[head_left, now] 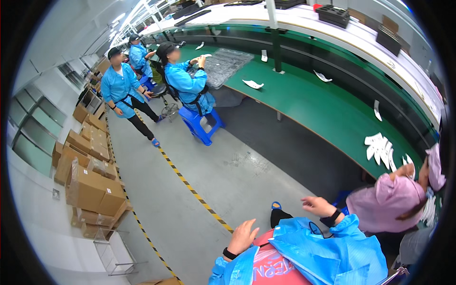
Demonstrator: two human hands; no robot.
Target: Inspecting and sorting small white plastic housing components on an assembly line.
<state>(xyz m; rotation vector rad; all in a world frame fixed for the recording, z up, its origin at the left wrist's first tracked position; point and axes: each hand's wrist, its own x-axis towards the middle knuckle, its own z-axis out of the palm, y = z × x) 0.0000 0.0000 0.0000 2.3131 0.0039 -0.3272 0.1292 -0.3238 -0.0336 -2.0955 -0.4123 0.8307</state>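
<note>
The person's left hand [242, 236] is held up at the near middle, its fingers loosely bent and apart. The right hand [319, 206], farther right, has its fingers apart and slightly curled. Each wrist wears a smooth dark band. Nearest to both hands is the wearer's blue jacket [327, 247], of thin, creased cloth, hanging loose over a pink printed shirt [273, 270]; whether the left hand touches the cloth, I cannot tell.

To the right runs a long, smooth green bench [304, 107], bending with the lens. Glossy white curved pieces [378, 148] lie heaped like petals at its near right end, with single ones scattered farther along. Beside the heap, a co-worker in soft pink cloth [389, 202] has their hands by the white pieces.

Farther off, crinkled clear plastic [221, 69] covers part of the bench, and a co-worker in blue [187, 85] sits before it on a moulded blue stool [202, 126]. At left, brown cardboard cartons [92, 190] stand stacked beyond black-and-yellow striped tape [190, 186] on the smooth grey floor [237, 185].
</note>
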